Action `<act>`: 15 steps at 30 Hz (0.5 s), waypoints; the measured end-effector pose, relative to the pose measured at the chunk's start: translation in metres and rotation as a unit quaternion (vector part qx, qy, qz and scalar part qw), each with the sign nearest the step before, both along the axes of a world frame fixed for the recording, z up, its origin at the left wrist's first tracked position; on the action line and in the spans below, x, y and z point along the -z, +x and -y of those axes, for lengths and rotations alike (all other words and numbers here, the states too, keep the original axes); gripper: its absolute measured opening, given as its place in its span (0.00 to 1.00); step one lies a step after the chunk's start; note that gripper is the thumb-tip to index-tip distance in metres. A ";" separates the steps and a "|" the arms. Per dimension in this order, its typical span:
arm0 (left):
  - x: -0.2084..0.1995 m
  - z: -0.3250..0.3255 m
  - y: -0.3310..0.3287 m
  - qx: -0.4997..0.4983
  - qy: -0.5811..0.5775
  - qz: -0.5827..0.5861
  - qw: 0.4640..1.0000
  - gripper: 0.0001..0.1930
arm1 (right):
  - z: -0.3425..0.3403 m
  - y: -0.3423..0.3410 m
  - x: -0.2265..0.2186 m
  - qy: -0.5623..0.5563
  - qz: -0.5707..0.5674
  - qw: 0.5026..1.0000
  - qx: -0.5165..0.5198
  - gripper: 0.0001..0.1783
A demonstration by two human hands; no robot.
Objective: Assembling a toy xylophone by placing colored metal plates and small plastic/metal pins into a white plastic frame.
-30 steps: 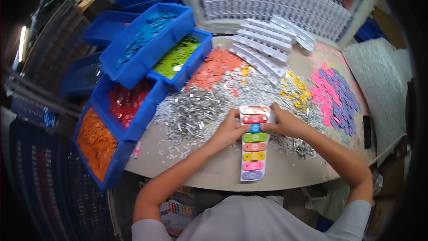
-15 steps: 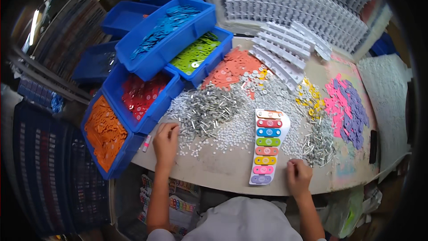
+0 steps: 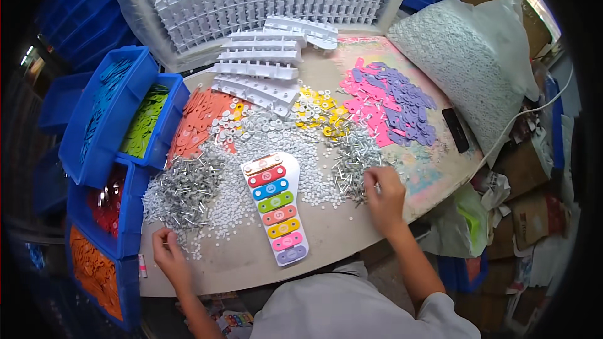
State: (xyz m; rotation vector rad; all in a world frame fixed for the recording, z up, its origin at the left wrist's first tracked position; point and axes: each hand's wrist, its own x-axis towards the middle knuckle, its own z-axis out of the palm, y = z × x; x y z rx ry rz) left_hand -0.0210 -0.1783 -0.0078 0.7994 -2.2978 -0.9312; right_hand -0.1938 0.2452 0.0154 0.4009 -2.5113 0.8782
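Note:
A toy xylophone with a white base and rainbow-coloured bars lies on the table between my hands, touched by neither. White washers sit at the ends of its red and blue bars; lower bars show bare holes. My left hand is by the table's front left, fingers curled together beside white washers; whatever they hold is too small to make out. Over a pile of metal pins on the right, my right hand reaches with thumb and fingers slightly apart. Another heap of pins lies left of the xylophone.
Blue bins of coloured bars line the left side. Coral bars, yellow bars and pink and purple bars lie in heaps. White xylophone bases are stacked behind. A bulging clear bag and dark phone-like object are right.
The head view has swung to the right. My right hand has moved from the table's front edge up to the right-hand pin pile. My left hand has drawn back slightly from the left pin heap.

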 end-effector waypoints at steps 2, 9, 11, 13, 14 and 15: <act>-0.001 -0.034 -0.004 0.044 0.184 -0.070 0.979 0.05 | -0.019 -0.021 -0.002 0.009 -0.014 1.000 0.022 0.04; -0.012 -0.097 -0.019 0.131 0.385 -0.041 0.913 0.07 | -0.053 -0.067 0.017 0.029 0.058 0.997 0.044 0.07; -0.012 -0.097 -0.020 0.142 0.391 -0.041 0.909 0.07 | -0.053 -0.070 0.023 -0.019 0.104 0.994 0.032 0.07; -0.016 -0.096 -0.023 0.153 0.409 -0.034 0.899 0.09 | -0.055 -0.073 0.030 -0.030 0.125 0.991 0.030 0.08; -0.017 -0.094 -0.025 0.145 0.407 -0.033 0.901 0.09 | -0.056 -0.074 0.032 -0.032 0.129 0.991 0.022 0.08; -0.017 -0.093 -0.027 0.163 0.434 -0.030 0.886 0.10 | -0.058 -0.073 0.032 -0.032 0.127 0.991 0.031 0.08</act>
